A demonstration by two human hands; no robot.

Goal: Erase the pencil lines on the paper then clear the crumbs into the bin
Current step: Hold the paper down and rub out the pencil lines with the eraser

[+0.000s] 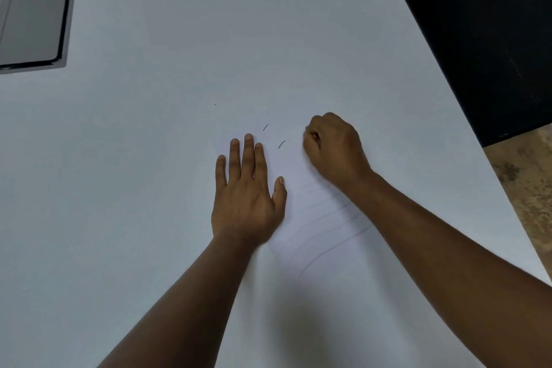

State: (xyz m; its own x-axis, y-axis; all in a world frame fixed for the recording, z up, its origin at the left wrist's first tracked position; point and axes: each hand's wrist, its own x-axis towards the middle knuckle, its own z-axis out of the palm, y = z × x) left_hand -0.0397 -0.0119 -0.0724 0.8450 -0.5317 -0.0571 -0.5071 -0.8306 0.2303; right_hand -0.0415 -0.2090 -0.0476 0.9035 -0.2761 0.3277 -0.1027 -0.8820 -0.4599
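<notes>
My left hand (pixel 245 188) lies flat, fingers straight and together, pressing the paper (pixel 313 218) onto the white table (pixel 149 158). My right hand (pixel 334 149) is curled into a fist just right of it on the same sheet; whether it grips anything I cannot tell. Faint curved pencil lines (pixel 325 236) run beside my left wrist, and two short dark crumbs (pixel 281 144) lie between the hands, just past the left fingertips.
</notes>
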